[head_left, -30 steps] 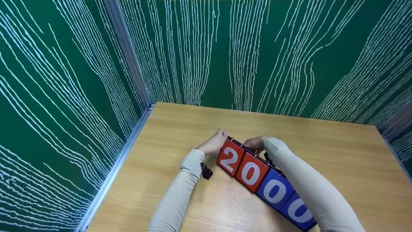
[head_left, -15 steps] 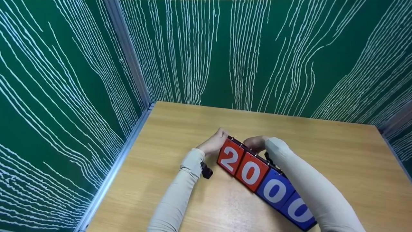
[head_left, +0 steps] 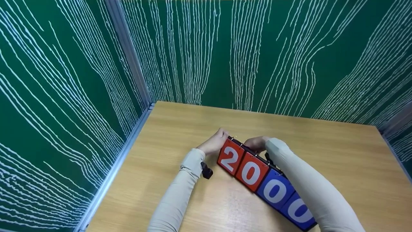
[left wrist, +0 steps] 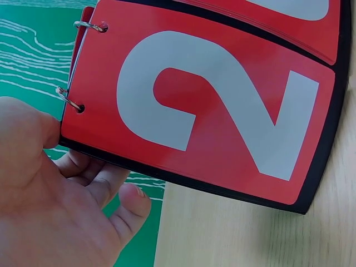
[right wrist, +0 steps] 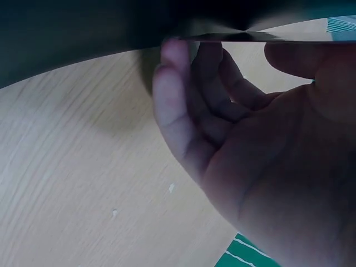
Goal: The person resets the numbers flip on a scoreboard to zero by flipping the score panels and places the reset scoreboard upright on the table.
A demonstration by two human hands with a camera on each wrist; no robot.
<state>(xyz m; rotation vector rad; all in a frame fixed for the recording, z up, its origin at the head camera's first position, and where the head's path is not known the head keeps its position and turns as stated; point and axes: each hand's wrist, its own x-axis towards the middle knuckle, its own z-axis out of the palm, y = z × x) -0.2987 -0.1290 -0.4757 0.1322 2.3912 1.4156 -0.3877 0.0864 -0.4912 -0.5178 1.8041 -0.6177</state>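
A tabletop flip scoreboard stands diagonally on the table, its ringed cards reading a red 2, a red 0 and two blue 0s. My left hand grips its upper left corner; the left wrist view shows the thumb at the black edge beside the metal rings and fingers passing behind. Behind the top edge is my right hand, holding the board with fingers curled up against its dark back in the right wrist view. The exact contact of the right fingertips is in shadow. My right forearm covers part of the last blue card.
The wooden table runs to green walls with wavy white lines at the back and left. Grey metal strips border the wall corner and the table's left edge. A black wrist device hangs under the left cuff.
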